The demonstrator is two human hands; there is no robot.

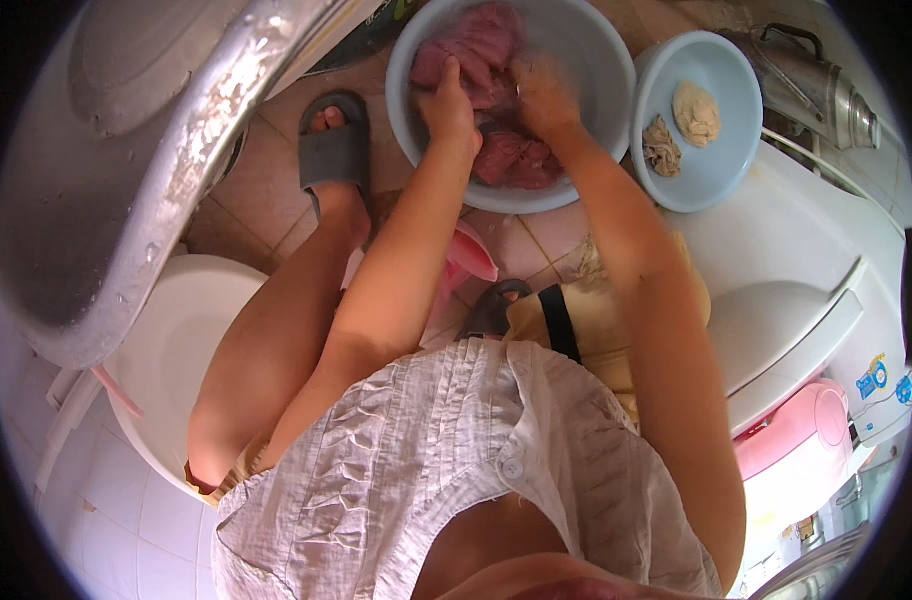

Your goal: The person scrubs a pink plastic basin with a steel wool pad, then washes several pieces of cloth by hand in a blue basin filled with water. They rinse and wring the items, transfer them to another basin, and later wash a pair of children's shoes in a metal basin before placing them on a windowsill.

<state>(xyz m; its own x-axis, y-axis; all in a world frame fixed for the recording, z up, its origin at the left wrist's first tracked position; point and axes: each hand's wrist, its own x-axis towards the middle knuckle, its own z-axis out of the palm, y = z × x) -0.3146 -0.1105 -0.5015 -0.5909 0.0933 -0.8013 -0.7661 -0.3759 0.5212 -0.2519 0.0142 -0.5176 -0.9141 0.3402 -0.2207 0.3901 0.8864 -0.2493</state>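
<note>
A wet dark-pink cloth lies bunched in a light-blue plastic basin on the tiled floor. My left hand grips the cloth's left part, thumb on top. On the right, my right hand is blurred and bent over the cloth; its fingers are partly hidden, so their hold on it is unclear. Both forearms reach down into the basin. Beside it stands a smaller light-blue basin, holding a cream wad of cloth and a crumpled brownish cloth.
A large metal basin blocks the upper left, above a white tub. A white top-loading washing machine flanks the right side. A pink plastic scoop lies between my feet in grey slippers. A metal thermos lies at upper right.
</note>
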